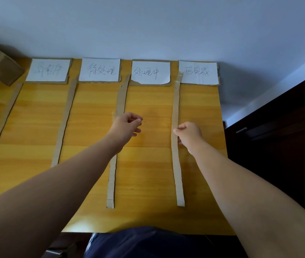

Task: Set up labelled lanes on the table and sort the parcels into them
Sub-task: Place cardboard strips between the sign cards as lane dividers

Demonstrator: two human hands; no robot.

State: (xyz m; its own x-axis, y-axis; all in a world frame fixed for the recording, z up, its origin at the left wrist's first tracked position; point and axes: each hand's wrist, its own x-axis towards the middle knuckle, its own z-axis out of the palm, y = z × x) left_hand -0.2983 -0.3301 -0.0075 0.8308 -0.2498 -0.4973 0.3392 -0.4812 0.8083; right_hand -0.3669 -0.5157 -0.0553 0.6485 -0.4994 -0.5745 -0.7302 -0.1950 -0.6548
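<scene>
My R hand (189, 135) pinches the long brown cardboard strip (175, 101), prob. to square it as lane divider. L hand (127, 125) hovers loosely curled, empty.

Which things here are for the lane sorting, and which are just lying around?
For the job: four label cards, cardboard strips, rightmost strip pinched by right hand, table, cardboard boxes far left, probably parcels.
Lying about: dark cabinet at right.
</scene>
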